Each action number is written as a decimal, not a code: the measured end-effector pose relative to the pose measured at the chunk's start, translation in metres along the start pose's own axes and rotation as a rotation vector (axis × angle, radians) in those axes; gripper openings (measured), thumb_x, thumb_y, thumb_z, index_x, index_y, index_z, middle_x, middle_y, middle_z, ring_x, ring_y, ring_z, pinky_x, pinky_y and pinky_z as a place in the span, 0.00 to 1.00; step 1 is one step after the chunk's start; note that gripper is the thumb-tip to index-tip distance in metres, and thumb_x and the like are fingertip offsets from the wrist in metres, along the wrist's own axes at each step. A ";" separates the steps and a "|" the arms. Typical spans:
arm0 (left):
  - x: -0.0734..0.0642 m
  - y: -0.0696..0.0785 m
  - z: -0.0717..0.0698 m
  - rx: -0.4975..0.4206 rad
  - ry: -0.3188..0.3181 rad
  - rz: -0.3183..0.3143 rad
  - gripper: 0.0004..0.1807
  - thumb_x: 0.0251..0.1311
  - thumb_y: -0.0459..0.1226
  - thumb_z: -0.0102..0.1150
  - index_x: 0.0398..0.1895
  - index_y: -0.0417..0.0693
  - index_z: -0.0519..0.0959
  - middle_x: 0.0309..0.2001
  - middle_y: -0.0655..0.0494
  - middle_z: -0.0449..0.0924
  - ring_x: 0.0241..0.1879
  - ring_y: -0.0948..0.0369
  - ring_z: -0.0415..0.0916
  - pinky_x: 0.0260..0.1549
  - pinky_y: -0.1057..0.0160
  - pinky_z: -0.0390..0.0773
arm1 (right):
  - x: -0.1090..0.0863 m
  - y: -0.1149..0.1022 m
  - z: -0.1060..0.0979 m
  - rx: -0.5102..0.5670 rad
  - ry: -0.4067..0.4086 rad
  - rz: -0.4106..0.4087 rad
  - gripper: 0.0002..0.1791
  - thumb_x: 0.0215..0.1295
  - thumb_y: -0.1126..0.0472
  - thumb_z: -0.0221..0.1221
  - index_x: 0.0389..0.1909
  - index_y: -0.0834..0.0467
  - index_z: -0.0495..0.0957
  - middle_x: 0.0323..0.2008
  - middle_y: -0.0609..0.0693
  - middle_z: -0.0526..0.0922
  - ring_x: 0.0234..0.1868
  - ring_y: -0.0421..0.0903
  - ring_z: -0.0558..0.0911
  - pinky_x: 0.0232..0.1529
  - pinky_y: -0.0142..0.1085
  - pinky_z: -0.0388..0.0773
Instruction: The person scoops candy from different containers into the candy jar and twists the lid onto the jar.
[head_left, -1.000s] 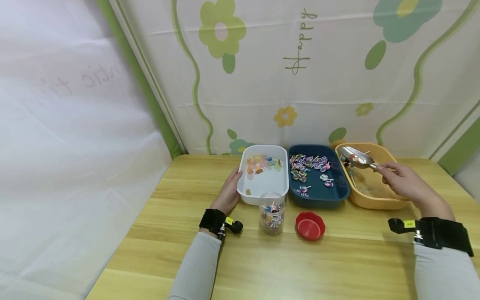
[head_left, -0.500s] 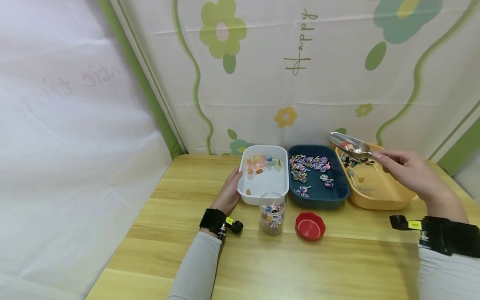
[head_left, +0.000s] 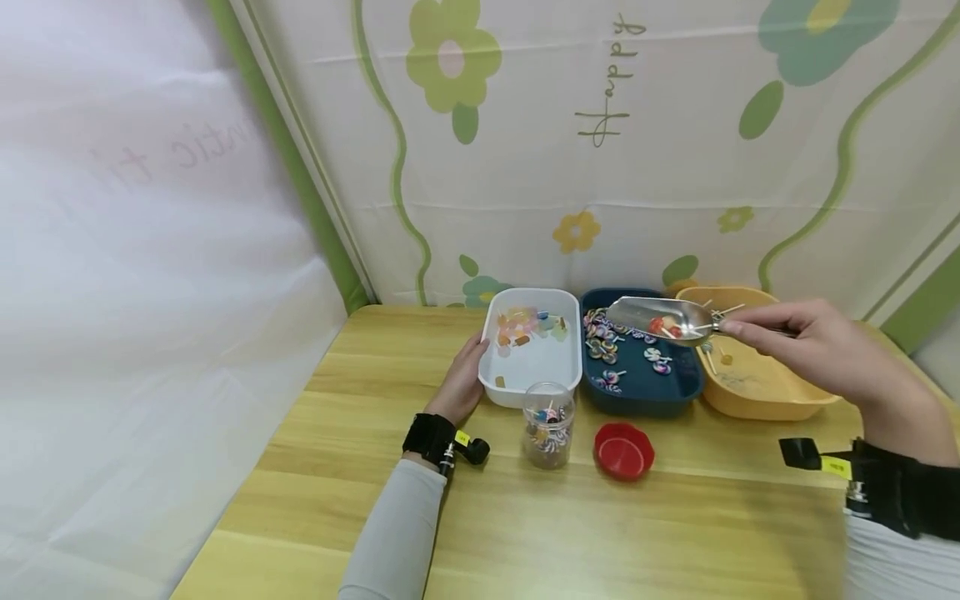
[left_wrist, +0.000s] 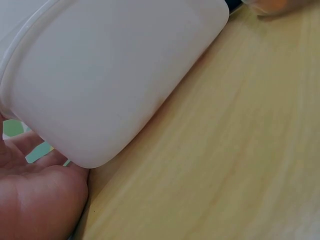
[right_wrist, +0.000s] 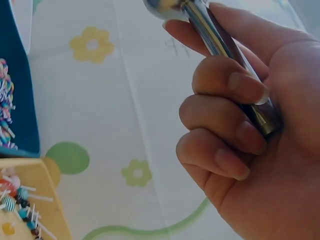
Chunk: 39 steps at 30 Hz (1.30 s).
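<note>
At left, the left hand (head_left: 459, 387) rests against the outer side wall of the white tray (head_left: 532, 368), which stands on the wooden table (head_left: 480, 517); part of its fingers is hidden, so whether they curl round the tray cannot be told. The tray looks light and stiff, best steadied by wall or rim. Near its front stands a transparent jar (head_left: 547, 447), partly filled, probably smooth and light enough to tip if knocked. A red dish (head_left: 624, 452) lies just beside it. Above the navy tray (head_left: 637, 403) is the metal scoop (head_left: 628, 310), bearing reddish pieces (head_left: 665, 327); it is presumably rigid and slick, its load liable to slide if tilted. Behind the yellow tray (head_left: 776, 387), at right, the right hand (head_left: 810, 346) grips the scoop's handle (right_wrist: 215, 35), the sound place to hold, with fingers wrapped round it.
</note>
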<state>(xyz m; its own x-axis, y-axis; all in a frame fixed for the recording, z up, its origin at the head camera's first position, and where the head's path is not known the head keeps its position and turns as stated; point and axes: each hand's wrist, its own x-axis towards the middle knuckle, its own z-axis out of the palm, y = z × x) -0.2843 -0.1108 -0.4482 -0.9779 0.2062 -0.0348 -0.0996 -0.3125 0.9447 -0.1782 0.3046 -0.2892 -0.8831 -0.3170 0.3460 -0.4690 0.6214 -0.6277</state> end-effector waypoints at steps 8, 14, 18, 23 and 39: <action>0.002 0.001 0.001 0.000 -0.017 0.013 0.26 0.74 0.44 0.37 0.72 0.52 0.51 0.70 0.55 0.51 0.67 0.58 0.49 0.66 0.57 0.54 | 0.000 -0.023 0.007 0.017 -0.148 -0.108 0.12 0.63 0.68 0.58 0.42 0.49 0.84 0.33 0.47 0.83 0.27 0.42 0.71 0.22 0.31 0.71; 0.001 -0.001 0.001 -0.001 0.005 0.001 0.26 0.73 0.44 0.38 0.72 0.52 0.53 0.70 0.53 0.52 0.66 0.57 0.50 0.65 0.56 0.55 | 0.005 -0.033 0.019 -0.003 -0.253 -0.219 0.14 0.63 0.66 0.59 0.41 0.44 0.83 0.30 0.41 0.82 0.22 0.41 0.71 0.17 0.31 0.69; 0.001 -0.001 0.002 0.003 0.010 0.004 0.26 0.73 0.45 0.39 0.71 0.52 0.53 0.70 0.54 0.53 0.65 0.59 0.53 0.65 0.57 0.56 | 0.008 -0.038 0.026 -0.035 -0.268 -0.296 0.13 0.62 0.65 0.60 0.39 0.42 0.83 0.28 0.36 0.81 0.20 0.37 0.71 0.17 0.28 0.68; 0.001 0.000 0.002 0.000 0.009 0.009 0.26 0.73 0.45 0.40 0.71 0.53 0.54 0.69 0.57 0.54 0.64 0.62 0.54 0.65 0.58 0.56 | 0.009 -0.044 0.030 -0.085 -0.280 -0.317 0.12 0.62 0.62 0.61 0.39 0.39 0.83 0.26 0.34 0.80 0.19 0.35 0.71 0.17 0.27 0.68; 0.000 -0.001 0.001 0.003 0.015 0.008 0.26 0.73 0.45 0.38 0.71 0.53 0.54 0.69 0.56 0.54 0.64 0.62 0.55 0.65 0.58 0.56 | 0.006 -0.049 0.030 -0.097 -0.305 -0.276 0.10 0.63 0.59 0.60 0.40 0.40 0.82 0.24 0.36 0.79 0.19 0.36 0.71 0.17 0.27 0.68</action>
<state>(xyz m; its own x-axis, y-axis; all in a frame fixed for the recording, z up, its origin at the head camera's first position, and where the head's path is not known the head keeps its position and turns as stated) -0.2839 -0.1093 -0.4483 -0.9813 0.1898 -0.0322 -0.0913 -0.3116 0.9458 -0.1605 0.2511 -0.2771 -0.6958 -0.6694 0.2604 -0.6976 0.5435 -0.4669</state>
